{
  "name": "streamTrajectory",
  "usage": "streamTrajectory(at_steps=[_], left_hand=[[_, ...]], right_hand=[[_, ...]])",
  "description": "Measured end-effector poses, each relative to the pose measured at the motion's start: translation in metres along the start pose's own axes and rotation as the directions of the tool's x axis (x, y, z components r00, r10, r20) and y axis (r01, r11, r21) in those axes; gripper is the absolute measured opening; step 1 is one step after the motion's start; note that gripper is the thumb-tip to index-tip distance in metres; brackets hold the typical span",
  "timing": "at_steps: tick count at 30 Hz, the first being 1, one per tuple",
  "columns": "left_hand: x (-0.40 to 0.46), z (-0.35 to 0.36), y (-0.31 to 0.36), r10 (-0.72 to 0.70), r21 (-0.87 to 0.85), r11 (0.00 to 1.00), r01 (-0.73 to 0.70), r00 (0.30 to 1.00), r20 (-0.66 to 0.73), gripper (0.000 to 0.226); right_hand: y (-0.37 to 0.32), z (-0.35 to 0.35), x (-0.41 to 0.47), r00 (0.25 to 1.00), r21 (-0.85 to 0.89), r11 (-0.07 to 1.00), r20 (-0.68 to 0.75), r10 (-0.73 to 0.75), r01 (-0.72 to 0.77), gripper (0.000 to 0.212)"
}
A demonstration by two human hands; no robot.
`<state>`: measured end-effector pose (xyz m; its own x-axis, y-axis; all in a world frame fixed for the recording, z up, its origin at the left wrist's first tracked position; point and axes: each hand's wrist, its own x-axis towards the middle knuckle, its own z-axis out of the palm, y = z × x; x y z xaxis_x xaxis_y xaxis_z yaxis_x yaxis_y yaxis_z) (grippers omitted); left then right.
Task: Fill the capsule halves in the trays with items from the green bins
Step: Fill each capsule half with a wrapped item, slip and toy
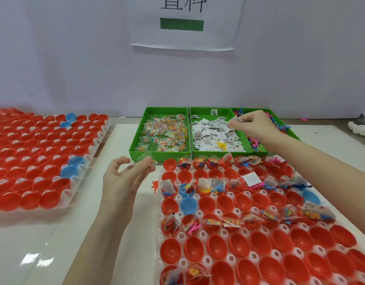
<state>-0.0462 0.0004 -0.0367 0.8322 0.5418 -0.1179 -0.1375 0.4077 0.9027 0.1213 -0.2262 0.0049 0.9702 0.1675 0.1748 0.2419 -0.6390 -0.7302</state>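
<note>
The right hand [252, 123] pinches a white paper slip [237, 119] above the middle green bin [215, 153], while the left hand [124, 179] pinches a clear bead packet [146, 160] beside the capsule tray [218, 212].

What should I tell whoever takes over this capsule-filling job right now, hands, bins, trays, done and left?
Left hand: pinches a clear bead packet just in front of the bead bin.
Right hand: pinches white paper slips above the middle slip bin.
The third bin, on the right, holds small coloured figures.
Near tray: the far rows and one middle row have items in their capsule halves; most red halves toward the near edge are bare.
Left tray: all the halves seen look bare.
Left to do: place the held items, then fill the bare halves.
</note>
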Motion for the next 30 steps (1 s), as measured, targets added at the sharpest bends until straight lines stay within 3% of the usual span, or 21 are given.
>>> streamTrajectory(at_steps=[5,8,16,19,22,26,30], left_hand=[[-0.02,0.019,0.001,0.165,0.207,0.956,-0.206,0.966,0.199,0.011],[-0.04,0.032,0.007,0.187,0.267,0.92,-0.287,0.92,0.344,0.018],[-0.097,0.037,0.02,0.0,0.095,0.993,-0.067,0.816,0.578,0.017],[-0.108,0.037,0.019,0.021,0.088,0.993,-0.078,0.852,0.523,0.018],[-0.114,0.034,0.016,0.027,0.12,0.989,-0.092,0.888,0.459,0.026],[-0.121,0.026,0.012,0.0,0.105,0.994,-0.043,0.926,0.378,0.019],[-0.128,0.022,0.006,0.05,0.199,0.973,-0.121,0.943,0.328,0.015]], right_hand=[[-0.042,-0.006,-0.065,0.935,0.242,0.958,0.277,-0.222,0.156,0.055],[-0.065,-0.01,-0.109,0.876,0.335,0.91,0.327,-0.355,0.243,0.041],[-0.072,-0.018,-0.159,0.838,0.451,0.847,0.312,-0.447,0.283,0.012],[-0.068,-0.017,-0.166,0.871,0.428,0.854,0.248,-0.425,0.295,0.008],[-0.063,-0.013,-0.175,0.898,0.391,0.87,0.193,-0.395,0.299,0.031],[-0.061,-0.011,-0.189,0.923,0.4,0.893,0.224,-0.312,0.205,0.041],[-0.06,-0.013,-0.199,0.929,0.506,0.86,0.281,-0.241,0.07,0.021]])
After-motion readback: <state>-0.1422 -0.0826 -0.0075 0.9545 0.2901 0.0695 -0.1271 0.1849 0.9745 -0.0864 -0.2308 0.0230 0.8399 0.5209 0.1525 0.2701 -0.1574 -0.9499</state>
